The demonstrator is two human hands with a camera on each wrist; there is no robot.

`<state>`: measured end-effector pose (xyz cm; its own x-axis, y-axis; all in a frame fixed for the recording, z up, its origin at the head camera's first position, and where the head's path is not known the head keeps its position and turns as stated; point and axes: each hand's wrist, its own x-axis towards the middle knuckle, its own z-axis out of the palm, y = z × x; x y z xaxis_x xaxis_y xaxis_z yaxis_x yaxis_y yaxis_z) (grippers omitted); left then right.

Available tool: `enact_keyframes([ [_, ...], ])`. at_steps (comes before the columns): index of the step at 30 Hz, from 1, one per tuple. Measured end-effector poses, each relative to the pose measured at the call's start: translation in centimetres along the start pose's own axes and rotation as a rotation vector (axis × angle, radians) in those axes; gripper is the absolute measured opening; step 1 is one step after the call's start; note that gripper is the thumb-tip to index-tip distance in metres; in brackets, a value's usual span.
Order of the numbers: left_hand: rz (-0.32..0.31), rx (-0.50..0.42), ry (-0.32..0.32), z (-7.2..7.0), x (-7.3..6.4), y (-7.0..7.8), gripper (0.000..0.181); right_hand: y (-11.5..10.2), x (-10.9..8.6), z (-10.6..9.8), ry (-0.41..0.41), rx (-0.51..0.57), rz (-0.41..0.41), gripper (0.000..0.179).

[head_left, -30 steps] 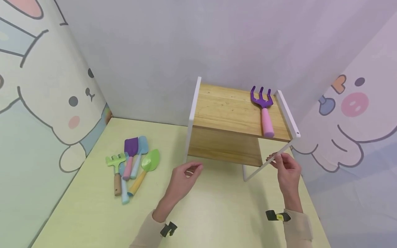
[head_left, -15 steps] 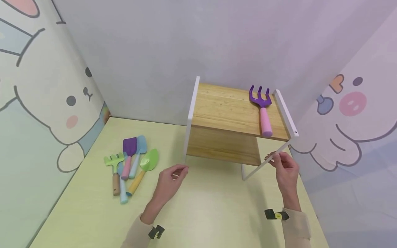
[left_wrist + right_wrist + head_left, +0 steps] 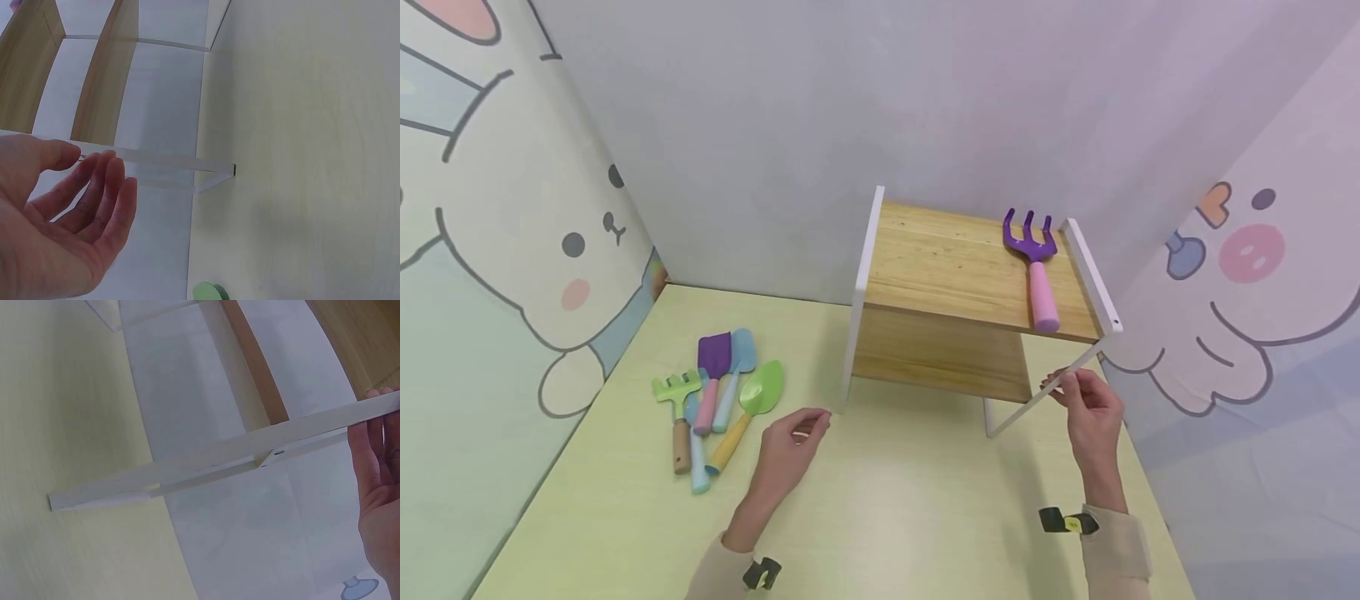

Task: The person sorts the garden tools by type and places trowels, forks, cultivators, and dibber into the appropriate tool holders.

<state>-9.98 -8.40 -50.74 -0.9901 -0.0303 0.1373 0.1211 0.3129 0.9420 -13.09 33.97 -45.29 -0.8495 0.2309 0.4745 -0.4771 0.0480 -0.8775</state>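
Note:
A two-tier shelf with wooden boards (image 3: 925,271) and white side frames stands at the back centre-right. On its upper board lies a purple hand fork (image 3: 1033,250) with a pink handle. My right hand (image 3: 1093,412) grips the right front leg (image 3: 187,459) of the shelf, its fingers behind the bar and its thumb in front. My left hand (image 3: 786,450) hovers beside the left front leg (image 3: 181,161). Its fingers are loosely curled, the thumb close to the fingertips, and nothing shows between them. Whether it brushes the leg is hard to tell.
On the table's left lie several garden tools: a green hand fork (image 3: 677,387), a purple spade (image 3: 715,354), a blue spade (image 3: 743,350) and a green trowel (image 3: 763,387) with a yellow handle. A fabric wall (image 3: 760,167) stands directly behind the shelf.
My left hand has moved left and toward me, from in front of the shelf to just outside its left front leg. The right hand and shelf hold their place.

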Motion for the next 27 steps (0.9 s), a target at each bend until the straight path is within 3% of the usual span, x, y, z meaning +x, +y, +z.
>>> enact_keyframes([
  [18, -0.03, 0.094, 0.106, -2.9, -0.5, -2.7, 0.013, 0.1, 0.0, 0.1, 0.005, 0.0, 0.011, 0.014],
  [27, -0.1, 0.168, 0.136, -4.9, -0.7, -3.7, 0.016, 0.1, 0.1, 0.1, 0.014, -0.001, 0.016, 0.013],
])
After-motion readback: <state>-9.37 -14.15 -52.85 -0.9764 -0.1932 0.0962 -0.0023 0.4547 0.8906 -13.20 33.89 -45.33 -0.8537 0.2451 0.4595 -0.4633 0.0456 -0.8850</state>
